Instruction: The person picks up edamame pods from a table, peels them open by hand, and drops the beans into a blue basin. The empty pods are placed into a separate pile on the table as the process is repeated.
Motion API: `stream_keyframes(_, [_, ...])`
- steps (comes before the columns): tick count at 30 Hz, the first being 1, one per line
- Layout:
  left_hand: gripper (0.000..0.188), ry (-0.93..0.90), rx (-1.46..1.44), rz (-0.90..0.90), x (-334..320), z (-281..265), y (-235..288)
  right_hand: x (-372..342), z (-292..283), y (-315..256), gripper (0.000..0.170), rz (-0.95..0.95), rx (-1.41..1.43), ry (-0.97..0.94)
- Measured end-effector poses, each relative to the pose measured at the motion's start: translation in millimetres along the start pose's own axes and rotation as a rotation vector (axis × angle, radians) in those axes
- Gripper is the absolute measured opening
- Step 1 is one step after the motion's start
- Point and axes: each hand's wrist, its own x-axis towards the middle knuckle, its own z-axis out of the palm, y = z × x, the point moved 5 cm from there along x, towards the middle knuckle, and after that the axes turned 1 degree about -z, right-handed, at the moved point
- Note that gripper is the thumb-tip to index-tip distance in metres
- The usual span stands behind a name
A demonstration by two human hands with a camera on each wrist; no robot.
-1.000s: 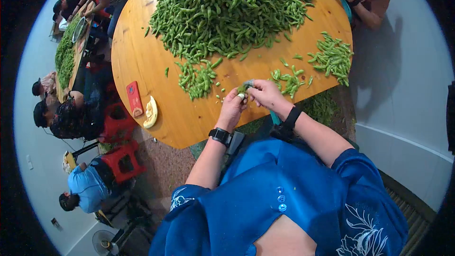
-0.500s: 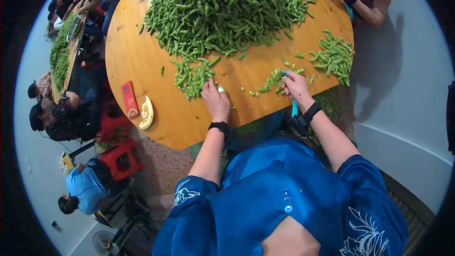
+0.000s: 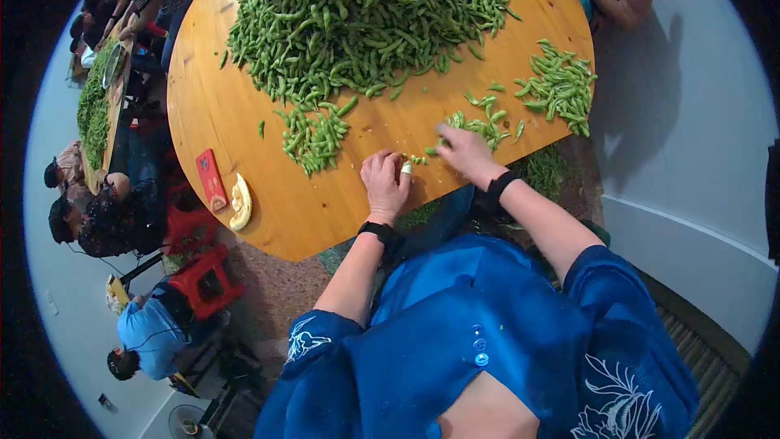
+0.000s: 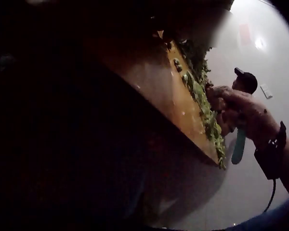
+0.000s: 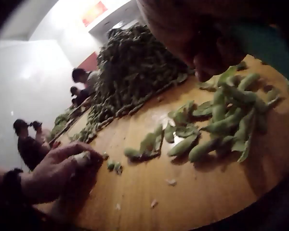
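My left hand (image 3: pixel 384 183) rests its fingertips on the round wooden table (image 3: pixel 317 215), with a pale wrap (image 3: pixel 406 168) on the thumb. Right beside it lie several small shelled green beans (image 3: pixel 418 160). My right hand (image 3: pixel 471 154), blurred in the head view, is just right of the beans, in front of some loose green soybean pods (image 3: pixel 490 127). It grips a tool with a teal handle (image 4: pixel 238 147), whose far end shows only as a grey blur. The right wrist view shows the handle (image 5: pixel 265 48) and pods (image 5: pixel 236 120) close below that hand.
A tall heap of soybean pods (image 3: pixel 366 20) covers the table's far side. Smaller piles of pods lie left (image 3: pixel 315 138) and right (image 3: pixel 561 85). A red phone-like slab (image 3: pixel 211 180) and a pale curved peel (image 3: pixel 241 203) are near the left edge. Other people sit around.
A second ago both hands met over a bean. They then parted, the left toward the left pod pile, the right toward the right pods. Now both have come back toward the loose beans.
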Motion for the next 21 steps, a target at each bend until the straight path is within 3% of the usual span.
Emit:
stream_keyframes(1, [0.019, -0.002, 0.002, 0.003, 4, -1, 7, -2, 9, -3, 0.017, -0.011, -0.033, -0.092])
stream_keyframes(4, [0.023, 0.012, 0.035, 0.021, 11, 1, 20, -9, 14, 9, 0.018, 0.076, -0.009, -0.036])
stream_keyframes(6, [0.028, -0.198, 0.041, 0.124, 9, 20, 17, -13, 7, 27, 0.016, 0.127, 0.006, -0.033])
stream_keyframes(10, [0.028, -0.286, 0.056, 0.154, 11, 29, 18, -18, -36, 77, 0.016, 0.242, -0.015, 0.169])
stream_keyframes(15, [0.024, -0.082, 0.037, -0.014, 63, 23, 17, -20, -74, 111, 0.018, 0.410, -0.181, 0.208])
stream_keyframes(19, [0.028, 0.069, 0.135, -0.014, 118, 27, 1, -22, -82, 95, 0.018, 0.369, -0.178, 0.235])
stream_keyframes(20, [0.028, 0.070, 0.135, -0.013, 125, 30, -1, -25, -81, 94, 0.018, 0.368, -0.179, 0.236])
stream_keyframes(21, [0.026, -0.047, 0.149, -0.083, 131, 38, -7, -26, -79, 89, 0.017, 0.339, -0.153, 0.212])
